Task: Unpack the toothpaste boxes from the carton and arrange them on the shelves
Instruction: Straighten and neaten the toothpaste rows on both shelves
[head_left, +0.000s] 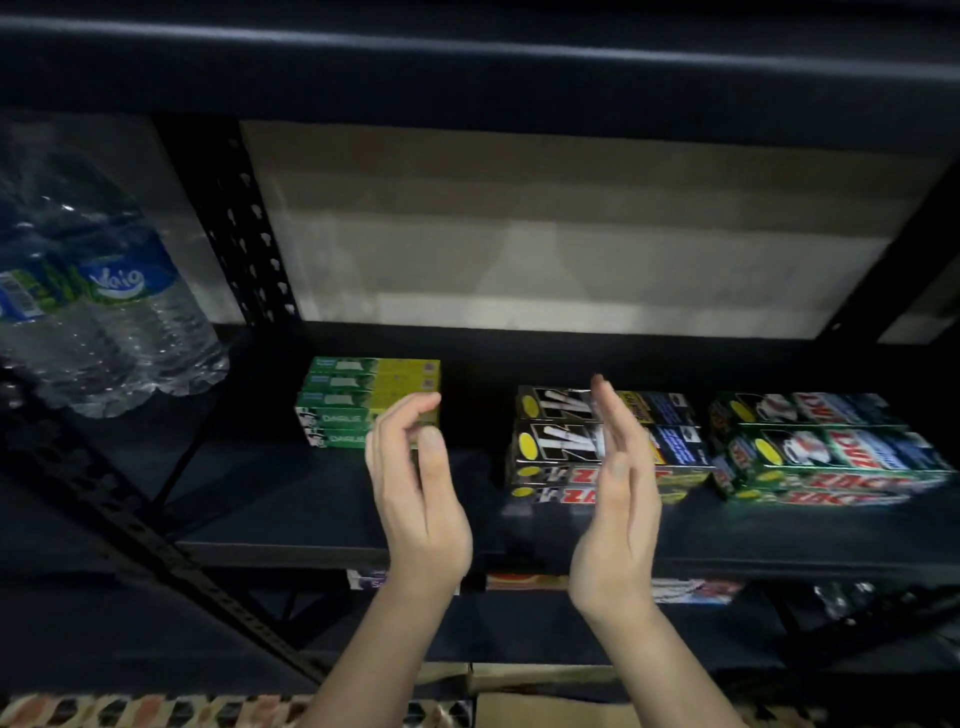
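Left hand (415, 488) and right hand (618, 499), both empty with fingers loosely spread, raised before shelf (311, 499) bearing green boxes (363, 400), black boxes (561, 441)

The shelf (322, 493) looks like dark, matt painted metal, its slotted upright (244, 228) punched with holes. On it, the toothpaste boxes (608, 441) are glossy printed card that catches the light. Left of the upright, the water bottles (114, 322) are clear, ribbed plastic with shiny paper-like labels.
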